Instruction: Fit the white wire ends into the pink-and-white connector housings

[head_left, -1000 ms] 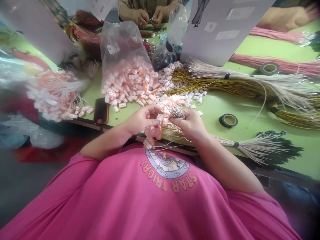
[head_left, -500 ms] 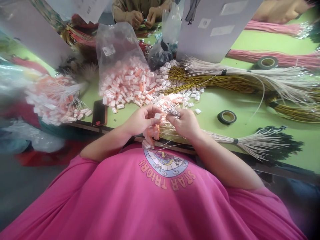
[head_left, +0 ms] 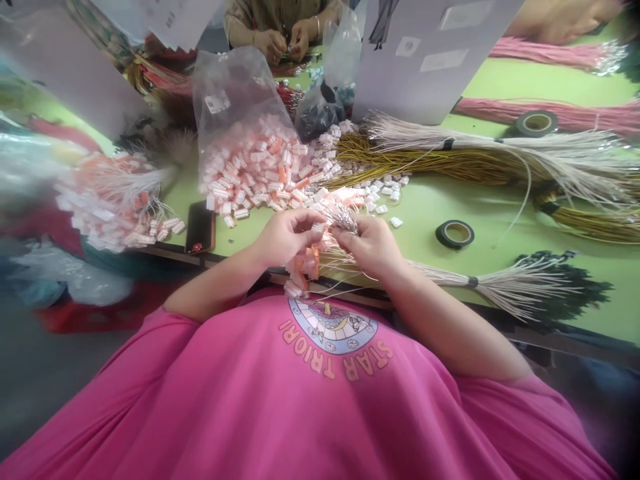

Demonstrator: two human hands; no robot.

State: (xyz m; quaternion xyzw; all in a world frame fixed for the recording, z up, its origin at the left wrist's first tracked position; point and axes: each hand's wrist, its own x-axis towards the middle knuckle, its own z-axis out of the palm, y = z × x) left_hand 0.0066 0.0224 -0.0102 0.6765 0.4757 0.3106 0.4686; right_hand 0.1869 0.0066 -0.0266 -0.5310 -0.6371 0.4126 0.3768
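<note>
My left hand [head_left: 289, 237] pinches a small white connector housing [head_left: 318, 228] between thumb and fingertips. Close beside it, my right hand [head_left: 373, 245] is closed round a bundle of white wires whose silvery terminal ends [head_left: 342, 219] stick out toward the left hand. Below my left hand hang several white and orange connectors [head_left: 303, 270] on wires, at the table edge. The wire bundle [head_left: 435, 272] runs to the right under my right forearm, taped in black, and fans out to dark connectors [head_left: 570, 287]. A heap of white and orange connector housings [head_left: 255, 167] lies just beyond my hands.
A plastic bag [head_left: 235, 87] stands over the heap. To the left are a phone [head_left: 200, 227] and a pile of wired connectors [head_left: 115, 200]. On the right lie a black tape roll [head_left: 455, 234], white wires [head_left: 425, 137] and yellow wires [head_left: 450, 167]. A co-worker's hands [head_left: 285, 45] work opposite.
My left hand has brought the housing slightly closer to the terminal ends. My right hand keeps its grip on the wires. The co-worker's hands opposite have shifted a little.
</note>
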